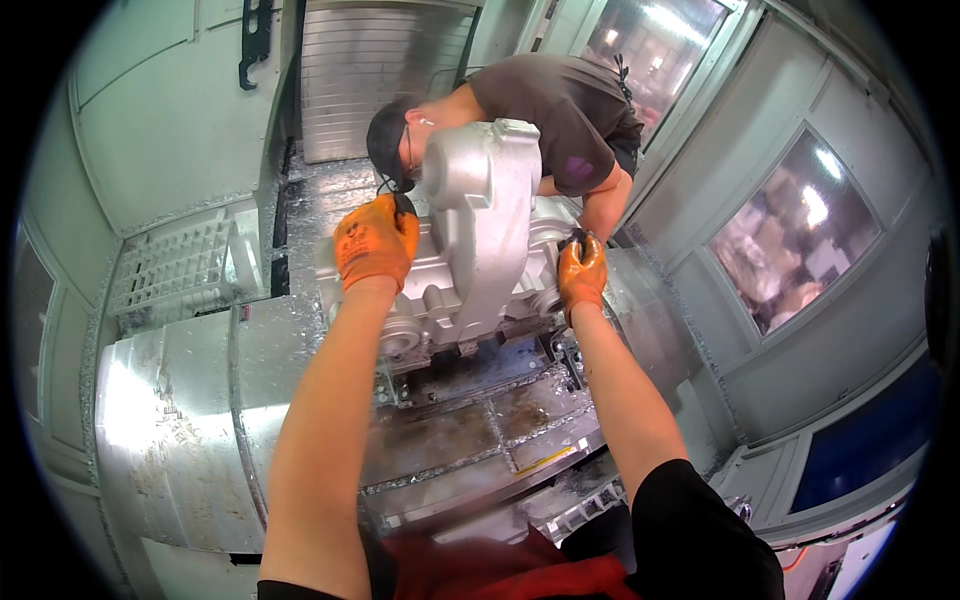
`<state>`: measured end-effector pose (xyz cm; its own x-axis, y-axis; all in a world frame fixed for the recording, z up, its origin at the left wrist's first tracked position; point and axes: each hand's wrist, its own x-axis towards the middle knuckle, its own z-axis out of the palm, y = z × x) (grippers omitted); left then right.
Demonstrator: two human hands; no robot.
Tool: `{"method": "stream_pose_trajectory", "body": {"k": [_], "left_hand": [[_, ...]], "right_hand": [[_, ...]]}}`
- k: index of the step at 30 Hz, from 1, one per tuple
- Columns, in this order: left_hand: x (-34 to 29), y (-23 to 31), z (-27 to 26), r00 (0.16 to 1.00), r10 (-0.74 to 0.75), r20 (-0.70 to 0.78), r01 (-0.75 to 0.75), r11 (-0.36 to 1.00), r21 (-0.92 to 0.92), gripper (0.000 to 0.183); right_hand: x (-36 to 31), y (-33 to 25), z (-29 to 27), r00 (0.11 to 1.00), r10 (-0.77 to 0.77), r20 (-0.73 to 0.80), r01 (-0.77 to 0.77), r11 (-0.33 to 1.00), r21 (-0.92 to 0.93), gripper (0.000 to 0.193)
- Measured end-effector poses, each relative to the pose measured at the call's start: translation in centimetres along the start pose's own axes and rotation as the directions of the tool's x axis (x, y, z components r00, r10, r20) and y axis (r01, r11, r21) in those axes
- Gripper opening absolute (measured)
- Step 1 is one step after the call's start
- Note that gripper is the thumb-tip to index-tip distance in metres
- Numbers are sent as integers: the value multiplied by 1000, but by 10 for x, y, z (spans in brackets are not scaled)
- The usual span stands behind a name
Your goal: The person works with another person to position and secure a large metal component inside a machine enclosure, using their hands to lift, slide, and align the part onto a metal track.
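A large silver-grey metal casting [490, 215], with a tall curved arm and a round boss, rests on a machine fixture in front of me. My left hand [375, 240], in an orange work glove, is closed on the casting's left end. My right hand [582, 272], gloved in orange too, curls its fingers round the right end. Dark patches show beside both gloves; whether they are a co-worker's gloved fingers I cannot tell. My fingertips are partly hidden. Below the casting, the metal fixture [480, 368] shows dark, wet-looking surfaces.
Across the casting a co-worker [560, 110] in a dark shirt and cap leans in close, head beside the boss. Sloped metal covers [170, 400] lie at left, strewn with chips. A white slotted rack [175, 265] stands behind them. A windowed enclosure wall [680, 240] rises at right.
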<state>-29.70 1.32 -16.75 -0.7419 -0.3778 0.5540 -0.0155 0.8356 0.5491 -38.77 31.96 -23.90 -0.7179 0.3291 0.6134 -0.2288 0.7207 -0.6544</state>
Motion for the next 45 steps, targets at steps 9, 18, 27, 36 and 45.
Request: {"method": "stream_pose_trajectory", "body": {"k": [9,18,27,36,45], "left_hand": [[0,-5,4,997,54,-48,-53,999,8,21],[1,-5,6,999,29,-30,-29,999,-17,22],[0,-2,-1,1000,15,-13,-15,999,-34,23],[-1,-3,-2,1000,28,-7,-28,999,-29,21],[-1,-1,0,999,31,-6,-31,999,-26,21]], "right_hand": [[-3,-13,-5,999,34,12,-35,999,26,47],[4,6,0,998,45,34,-44,999,-23,48],[2,-1,-2,995,79,55,-80,997,10,52],[1,-5,-5,996,63,64,-66,997,44,51],[1,1,-3,998,62,31,-62,998,6,50]]}}
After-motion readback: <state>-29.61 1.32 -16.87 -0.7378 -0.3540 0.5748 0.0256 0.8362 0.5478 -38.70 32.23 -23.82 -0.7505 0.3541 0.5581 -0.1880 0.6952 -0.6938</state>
